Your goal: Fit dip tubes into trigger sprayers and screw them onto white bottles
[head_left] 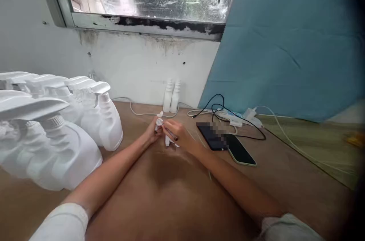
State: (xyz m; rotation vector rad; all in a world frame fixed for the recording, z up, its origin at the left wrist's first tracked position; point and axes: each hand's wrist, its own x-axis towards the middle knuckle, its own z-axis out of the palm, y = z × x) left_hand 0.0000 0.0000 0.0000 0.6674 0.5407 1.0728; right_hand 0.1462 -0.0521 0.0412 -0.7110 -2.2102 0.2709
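My left hand is closed around a small white plastic part, which looks like a spray-bottle trigger head. A slim dark pen-like tool is gripped in my right hand, its tip end against or very close to the white part. Just below my right hand, another white plastic piece shows partly; the hand hides the rest, and I cannot tell whether it belongs to the held part. Both hands meet above the brown table.
Several white spray bottles stand in rows at the left. Two slim white bottles lean near the wall. On the right lie a dark tablet or phone, a second phone, a black cable and a white charger.
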